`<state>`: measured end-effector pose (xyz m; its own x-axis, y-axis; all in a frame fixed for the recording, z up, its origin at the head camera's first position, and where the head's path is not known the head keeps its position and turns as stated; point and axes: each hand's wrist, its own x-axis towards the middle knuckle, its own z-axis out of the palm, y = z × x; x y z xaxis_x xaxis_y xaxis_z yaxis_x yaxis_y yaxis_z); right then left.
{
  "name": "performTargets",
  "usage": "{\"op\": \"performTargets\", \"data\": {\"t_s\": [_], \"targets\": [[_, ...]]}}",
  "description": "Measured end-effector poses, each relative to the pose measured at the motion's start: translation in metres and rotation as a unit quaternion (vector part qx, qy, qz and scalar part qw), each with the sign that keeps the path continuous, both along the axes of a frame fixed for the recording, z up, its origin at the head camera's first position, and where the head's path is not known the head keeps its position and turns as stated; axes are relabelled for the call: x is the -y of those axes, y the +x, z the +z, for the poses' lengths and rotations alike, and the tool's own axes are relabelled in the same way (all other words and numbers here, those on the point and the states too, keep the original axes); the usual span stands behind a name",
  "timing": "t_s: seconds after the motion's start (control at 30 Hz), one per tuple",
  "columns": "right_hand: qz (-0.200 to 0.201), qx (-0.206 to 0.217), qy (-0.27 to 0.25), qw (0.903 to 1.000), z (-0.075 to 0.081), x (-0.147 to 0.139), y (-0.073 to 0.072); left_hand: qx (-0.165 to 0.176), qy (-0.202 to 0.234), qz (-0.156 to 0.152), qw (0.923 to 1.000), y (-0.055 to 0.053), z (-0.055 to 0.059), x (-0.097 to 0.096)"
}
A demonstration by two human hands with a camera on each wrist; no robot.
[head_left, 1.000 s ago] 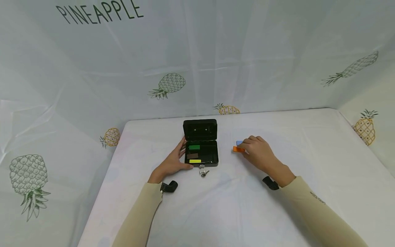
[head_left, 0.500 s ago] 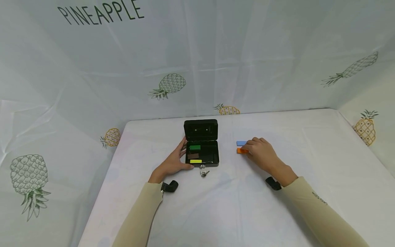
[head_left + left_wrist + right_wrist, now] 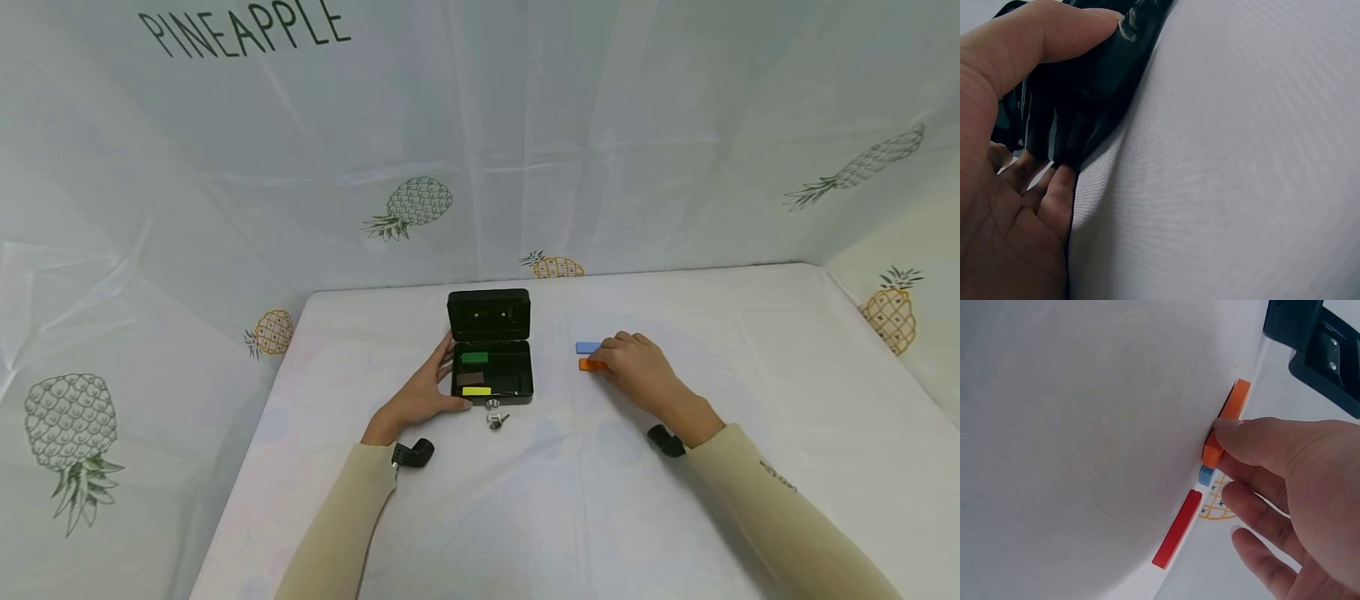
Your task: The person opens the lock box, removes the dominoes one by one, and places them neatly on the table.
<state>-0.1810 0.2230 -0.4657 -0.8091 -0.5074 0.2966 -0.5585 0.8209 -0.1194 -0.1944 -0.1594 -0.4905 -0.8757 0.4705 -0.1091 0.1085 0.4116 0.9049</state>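
A black cash box (image 3: pixel 517 401) stands on the table, its lid (image 3: pixel 491 315) raised. My left hand (image 3: pixel 416 397) holds its left side, thumb at the front corner and fingers along the side wall. Inside lie a green block (image 3: pixel 474 357), a brown block (image 3: pixel 470 378) and a yellow block (image 3: pixel 476 391). To the right, my right hand (image 3: pixel 639 373) pinches an orange block (image 3: pixel 1238 399) between thumb and forefinger, low at the tabletop. Just behind it is a blue block (image 3: pixel 587 347), partly covered by the hand. The right wrist view also has a red block (image 3: pixel 1177 530), hidden in the head view.
Keys (image 3: pixel 495 422) hang from the lock at the box's front. A white cloth (image 3: pixel 480 517) covers the table. Behind it hangs a curtain (image 3: pixel 600 167) printed with pineapples.
My right hand has shifted slightly right with the orange block, and more of the blue block shows. The left hand stays at the cash box.
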Motion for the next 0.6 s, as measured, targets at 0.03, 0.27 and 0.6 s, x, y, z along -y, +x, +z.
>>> {"op": "performTargets", "data": {"t_s": [0.03,0.27,0.6], "targets": [[0.001,-0.001,-0.002,1.0000,0.000,0.000,0.000,-0.001,0.000,0.000,1.0000,0.000,0.000,0.000],[0.007,-0.012,-0.005,0.9999,-0.001,0.001,-0.001,0.002,0.004,0.002,1.0000,0.001,0.001,0.000],[0.018,-0.018,-0.018,0.9995,0.009,0.012,0.005,-0.001,0.000,0.005,1.0000,-0.001,-0.001,0.001]]}}
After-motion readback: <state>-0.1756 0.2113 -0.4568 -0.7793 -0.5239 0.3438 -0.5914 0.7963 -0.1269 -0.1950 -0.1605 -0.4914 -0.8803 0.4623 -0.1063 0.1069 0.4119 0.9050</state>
